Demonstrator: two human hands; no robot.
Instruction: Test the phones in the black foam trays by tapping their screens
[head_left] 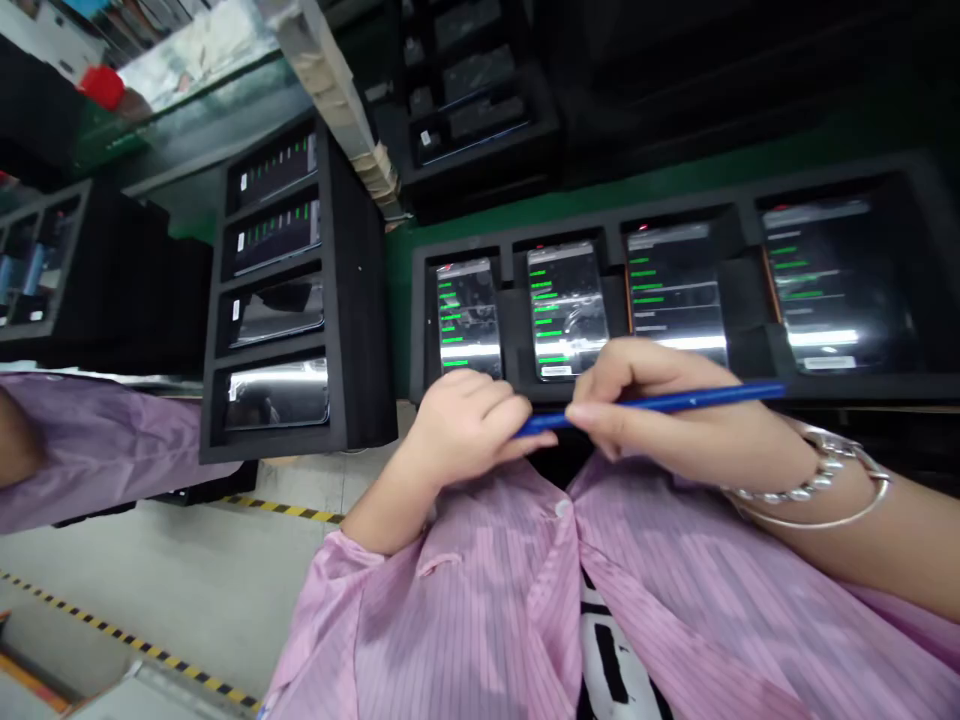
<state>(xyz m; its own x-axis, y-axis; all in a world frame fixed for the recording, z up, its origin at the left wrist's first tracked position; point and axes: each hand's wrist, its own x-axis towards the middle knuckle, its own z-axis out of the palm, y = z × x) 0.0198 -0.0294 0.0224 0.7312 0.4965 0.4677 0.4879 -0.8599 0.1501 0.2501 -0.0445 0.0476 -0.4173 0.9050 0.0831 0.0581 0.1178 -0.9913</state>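
A blue pen lies nearly level across both my hands, in front of my chest. My left hand is closed round its left end. My right hand, with silver bracelets at the wrist, pinches the pen near its middle between thumb and fingers. Just beyond my hands is a black foam tray holding several phones upright in compartments. Their screens, such as the second phone's, are lit with lines of green text. My right hand partly covers the lower edge of the third phone.
To the left, another black tray holds several phones, two with green marks on screen. Farther back stands a dark tray beside a taped post. Another person's sleeve is at the far left, above a floor with yellow-black tape.
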